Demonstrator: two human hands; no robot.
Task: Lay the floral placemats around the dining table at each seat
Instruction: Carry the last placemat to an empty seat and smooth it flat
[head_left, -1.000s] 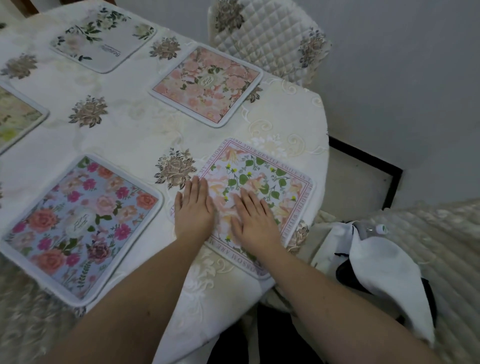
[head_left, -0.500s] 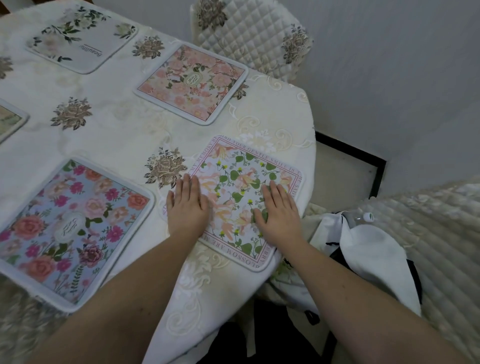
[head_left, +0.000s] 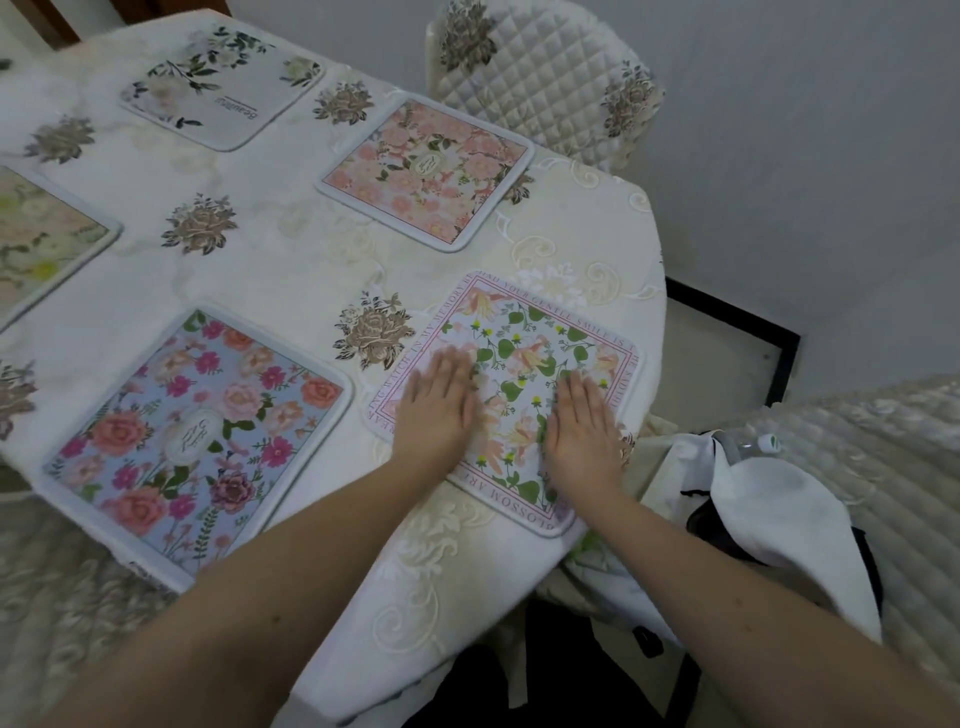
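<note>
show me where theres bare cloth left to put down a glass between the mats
Widest free patch: mid-table tablecloth, bordered by the white leafy mat, pink mat, blue mat and cream mat. A narrower strip lies between the pink mat and the lettered mat. Crowded: the near edge, where both hands press the lettered mat.

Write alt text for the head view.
Both hands, left hand and right hand, press flat on a lily placemat at the table edge. Four more floral placemats lie around: blue, pink, white and one cut off at left. A quilted chair stands behind.
</note>
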